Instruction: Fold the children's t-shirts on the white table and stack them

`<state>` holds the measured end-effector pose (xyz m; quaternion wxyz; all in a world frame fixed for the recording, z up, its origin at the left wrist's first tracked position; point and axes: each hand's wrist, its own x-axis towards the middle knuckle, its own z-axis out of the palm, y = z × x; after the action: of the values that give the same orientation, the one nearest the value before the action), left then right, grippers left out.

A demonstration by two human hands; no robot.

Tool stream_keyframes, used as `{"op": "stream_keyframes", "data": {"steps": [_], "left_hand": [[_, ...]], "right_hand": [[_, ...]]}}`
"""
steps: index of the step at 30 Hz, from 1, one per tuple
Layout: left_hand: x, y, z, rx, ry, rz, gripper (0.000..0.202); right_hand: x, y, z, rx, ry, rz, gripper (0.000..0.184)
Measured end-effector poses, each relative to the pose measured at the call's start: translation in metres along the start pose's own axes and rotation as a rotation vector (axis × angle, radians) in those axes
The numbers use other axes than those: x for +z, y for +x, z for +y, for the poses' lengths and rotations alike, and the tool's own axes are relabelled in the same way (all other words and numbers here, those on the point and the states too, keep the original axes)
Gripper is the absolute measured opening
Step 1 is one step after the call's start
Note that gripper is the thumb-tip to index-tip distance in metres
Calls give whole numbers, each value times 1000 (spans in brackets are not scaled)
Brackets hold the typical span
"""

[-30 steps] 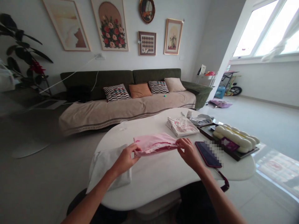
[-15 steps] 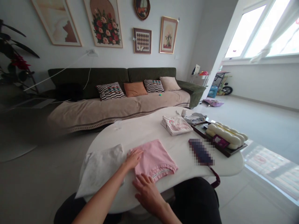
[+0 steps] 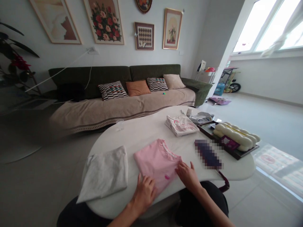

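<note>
A folded pink shirt (image 3: 157, 160) lies flat on the white oval table (image 3: 142, 132), collar side up toward the sofa. My left hand (image 3: 145, 193) rests on its near left corner with fingers stretched flat. My right hand (image 3: 188, 175) lies on its near right edge, fingers also flat and apart. Neither hand grips the cloth. A folded grey-white garment (image 3: 105, 174) sits to the left of the pink one, hanging slightly over the table edge.
A folded white shirt with pink print (image 3: 181, 125) lies farther back on the table. A blurred phone (image 3: 208, 154) with a strap is right of my hand. A dark tray (image 3: 236, 153) bears a cream cushion-like object (image 3: 236, 135). A green sofa (image 3: 132, 94) stands behind.
The pink shirt went from being held up by both hands to lying folded on the table, then turned over collar-up. Both hands now rest at its near edge.
</note>
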<state>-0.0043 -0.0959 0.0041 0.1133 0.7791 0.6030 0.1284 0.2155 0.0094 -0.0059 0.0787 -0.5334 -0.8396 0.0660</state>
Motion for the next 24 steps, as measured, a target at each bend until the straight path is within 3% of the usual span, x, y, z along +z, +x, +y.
{"op": "stream_keyframes", "data": {"steps": [5,7,9,12,14,16,20,24], "left_hand": [[44,6,76,102,-208,-132,30],[53,13,93,169,-287,-212,31],[48,18,97,238,-374,-242,33],[21,22,77,217,-433,-109,35],[3,25,51,105,-344,12,40],[-4,30,23,-24,-193,54,45],[15,38,-12,-185,22,-20,53],[34,34,-14,-214,53,10,53]], "right_hand": [[-5,44,4,98,-9,47,27],[-6,52,-4,122,-12,70,40],[-4,50,-15,119,-14,88,47],[9,31,-27,63,-4,116,46],[24,16,-30,44,5,112,52],[37,4,-31,55,6,84,58],[42,4,-31,53,19,19,60],[31,10,-27,9,66,-23,57]]}}
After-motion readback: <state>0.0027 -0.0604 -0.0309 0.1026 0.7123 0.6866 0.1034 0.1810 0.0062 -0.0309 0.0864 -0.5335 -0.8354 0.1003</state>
